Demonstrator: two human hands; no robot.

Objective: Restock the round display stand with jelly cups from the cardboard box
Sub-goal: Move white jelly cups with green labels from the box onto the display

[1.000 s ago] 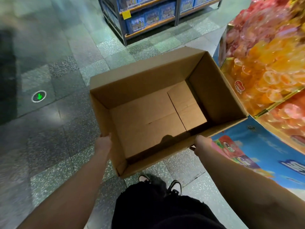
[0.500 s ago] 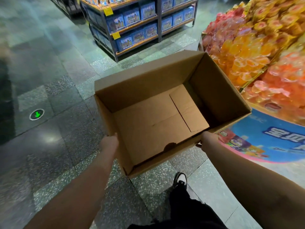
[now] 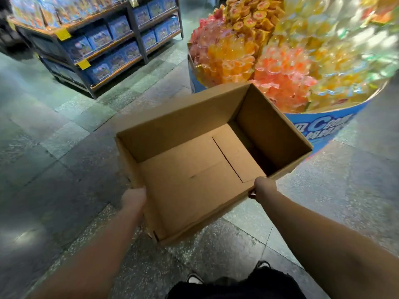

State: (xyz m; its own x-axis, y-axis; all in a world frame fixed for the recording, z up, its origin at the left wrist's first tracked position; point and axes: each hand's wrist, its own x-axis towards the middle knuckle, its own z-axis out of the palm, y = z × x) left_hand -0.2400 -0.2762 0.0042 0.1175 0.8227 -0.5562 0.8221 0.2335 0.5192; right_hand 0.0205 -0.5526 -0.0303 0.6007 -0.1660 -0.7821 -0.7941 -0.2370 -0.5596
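Dim indoor light with a cool, greenish cast. The left hand [image 3: 133, 198] and right hand [image 3: 262, 188], which grip the cardboard box [image 3: 194, 175], are fairly sharp. Inside the box, the wall beyond the right grip lies in deep shadow, while the bottom panel between the grips is evenly lit. Beyond the right grip, the jelly cups [image 3: 280, 67] glow bright orange and yellow, smeared by motion blur towards the frame edge. Left of the left grip, the floor [image 3: 43, 190] shows soft pale glare patches. Wide-angle distortion bends the blurred shelves [image 3: 103, 44] far beyond the left grip.
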